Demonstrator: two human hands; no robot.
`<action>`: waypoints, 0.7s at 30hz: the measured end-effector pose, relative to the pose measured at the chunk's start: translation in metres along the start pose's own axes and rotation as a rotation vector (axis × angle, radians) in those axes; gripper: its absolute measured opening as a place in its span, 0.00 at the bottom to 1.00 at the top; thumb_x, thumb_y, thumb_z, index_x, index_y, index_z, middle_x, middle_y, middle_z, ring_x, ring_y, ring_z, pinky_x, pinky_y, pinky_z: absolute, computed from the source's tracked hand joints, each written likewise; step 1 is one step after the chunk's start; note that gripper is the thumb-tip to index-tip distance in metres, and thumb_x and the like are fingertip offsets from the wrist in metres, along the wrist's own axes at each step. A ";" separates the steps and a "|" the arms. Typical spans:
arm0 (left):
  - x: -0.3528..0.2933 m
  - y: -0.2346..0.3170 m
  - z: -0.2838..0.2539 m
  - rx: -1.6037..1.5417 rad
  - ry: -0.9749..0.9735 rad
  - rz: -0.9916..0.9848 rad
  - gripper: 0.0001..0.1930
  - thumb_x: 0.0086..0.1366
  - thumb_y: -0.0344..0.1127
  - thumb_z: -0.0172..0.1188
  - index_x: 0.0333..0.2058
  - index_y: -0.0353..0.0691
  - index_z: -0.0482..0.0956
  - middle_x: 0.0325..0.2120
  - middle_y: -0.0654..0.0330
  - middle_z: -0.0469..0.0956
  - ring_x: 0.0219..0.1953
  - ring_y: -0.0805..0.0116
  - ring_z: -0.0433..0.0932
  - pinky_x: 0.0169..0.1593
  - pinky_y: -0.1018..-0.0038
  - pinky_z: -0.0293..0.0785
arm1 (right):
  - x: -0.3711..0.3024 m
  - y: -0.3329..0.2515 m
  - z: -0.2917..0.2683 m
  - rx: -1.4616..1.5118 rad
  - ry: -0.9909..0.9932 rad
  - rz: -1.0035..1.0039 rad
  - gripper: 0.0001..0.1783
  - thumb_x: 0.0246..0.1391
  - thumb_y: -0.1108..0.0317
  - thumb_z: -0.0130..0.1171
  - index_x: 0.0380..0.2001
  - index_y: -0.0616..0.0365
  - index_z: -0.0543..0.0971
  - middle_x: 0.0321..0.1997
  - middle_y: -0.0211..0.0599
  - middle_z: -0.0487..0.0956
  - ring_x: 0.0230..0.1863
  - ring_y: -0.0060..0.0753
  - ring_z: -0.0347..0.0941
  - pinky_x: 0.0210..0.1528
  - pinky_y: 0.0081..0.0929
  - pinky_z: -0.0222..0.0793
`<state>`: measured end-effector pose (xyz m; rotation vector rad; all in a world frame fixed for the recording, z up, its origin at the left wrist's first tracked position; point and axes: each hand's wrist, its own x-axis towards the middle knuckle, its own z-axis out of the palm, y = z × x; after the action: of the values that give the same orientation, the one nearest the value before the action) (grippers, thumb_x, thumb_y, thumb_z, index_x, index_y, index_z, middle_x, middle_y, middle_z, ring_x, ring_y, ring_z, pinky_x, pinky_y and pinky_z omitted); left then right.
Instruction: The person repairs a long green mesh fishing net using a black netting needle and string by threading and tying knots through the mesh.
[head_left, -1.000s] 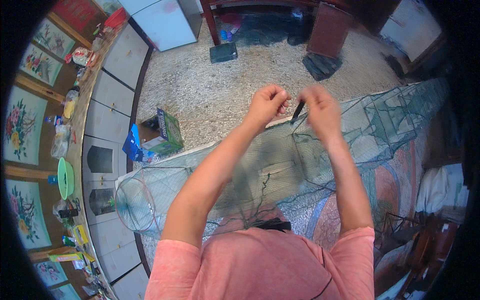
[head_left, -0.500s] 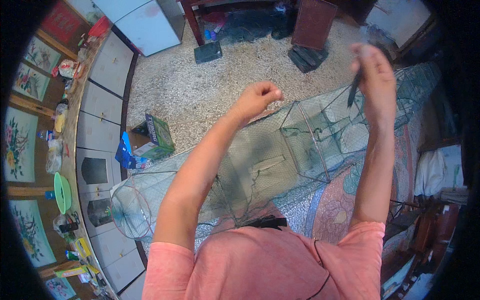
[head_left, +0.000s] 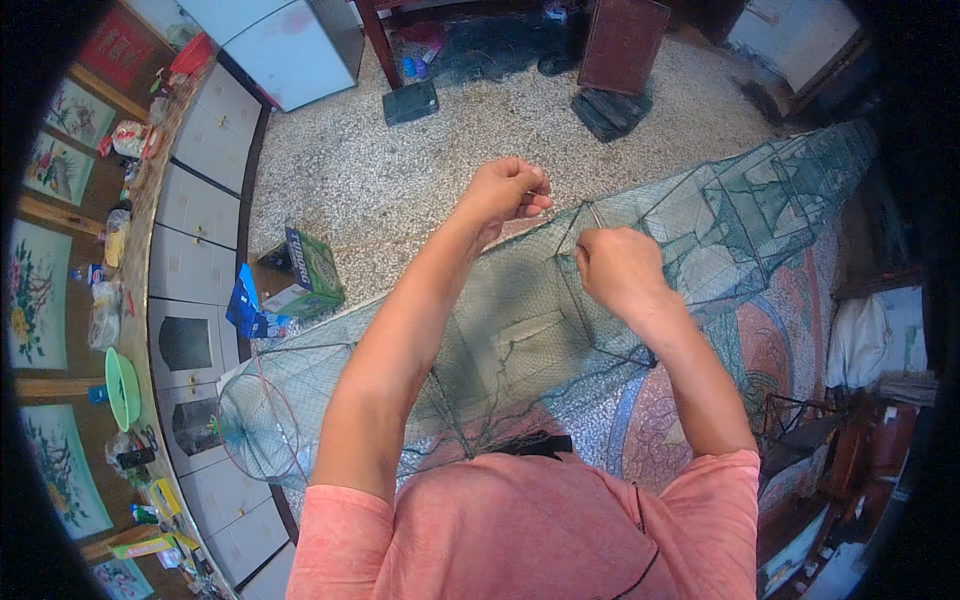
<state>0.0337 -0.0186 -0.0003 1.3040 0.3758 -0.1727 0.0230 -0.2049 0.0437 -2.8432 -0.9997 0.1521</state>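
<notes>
A long green mesh net trap [head_left: 530, 310] with square frames stretches from lower left to upper right in front of me. Over its far edge, my left hand [head_left: 508, 190] is raised with fingers curled into a pinch. What it holds, if anything, is too small to make out. My right hand [head_left: 622, 268] is closed, knuckles up, over the mesh beside a frame rod near the middle of the trap. Its grip is hidden from view. At the trap's left end is a round reddish hoop [head_left: 262, 425].
An open cardboard box [head_left: 315, 270] lies beyond the trap's left part. White cabinets [head_left: 190, 235] line the left side, with a green basin [head_left: 123, 388] on their counter. Dark wooden furniture [head_left: 850, 455] stands at right. A dark flat box [head_left: 410, 103] rests on the speckled floor.
My right hand has come down and left from high on the right, where a slim dark tool showed in it; that tool is now out of sight. My left hand has turned slightly.
</notes>
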 end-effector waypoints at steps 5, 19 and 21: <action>-0.001 -0.007 -0.004 -0.017 -0.027 -0.011 0.07 0.64 0.34 0.55 0.33 0.36 0.77 0.25 0.64 0.77 0.24 0.80 0.74 0.27 0.85 0.70 | 0.011 -0.008 0.008 -0.008 0.067 0.000 0.09 0.49 0.67 0.53 0.21 0.58 0.79 0.25 0.46 0.79 0.31 0.46 0.78 0.32 0.40 0.72; -0.001 -0.013 0.013 0.051 0.065 0.393 0.08 0.66 0.35 0.51 0.32 0.37 0.74 0.23 0.66 0.72 0.22 0.80 0.68 0.28 0.83 0.67 | 0.030 -0.017 0.024 0.239 0.480 -0.008 0.10 0.52 0.64 0.56 0.24 0.58 0.75 0.25 0.44 0.78 0.31 0.51 0.74 0.31 0.42 0.69; -0.004 -0.009 0.014 -0.022 0.052 0.450 0.08 0.67 0.35 0.50 0.31 0.37 0.73 0.23 0.65 0.72 0.21 0.80 0.68 0.27 0.82 0.67 | 0.042 -0.014 0.022 0.277 0.454 -0.014 0.10 0.52 0.64 0.56 0.25 0.59 0.75 0.27 0.44 0.78 0.33 0.51 0.74 0.31 0.41 0.68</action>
<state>0.0299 -0.0348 -0.0038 1.3410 0.1208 0.2439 0.0441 -0.1661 0.0216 -2.4551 -0.8236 -0.3180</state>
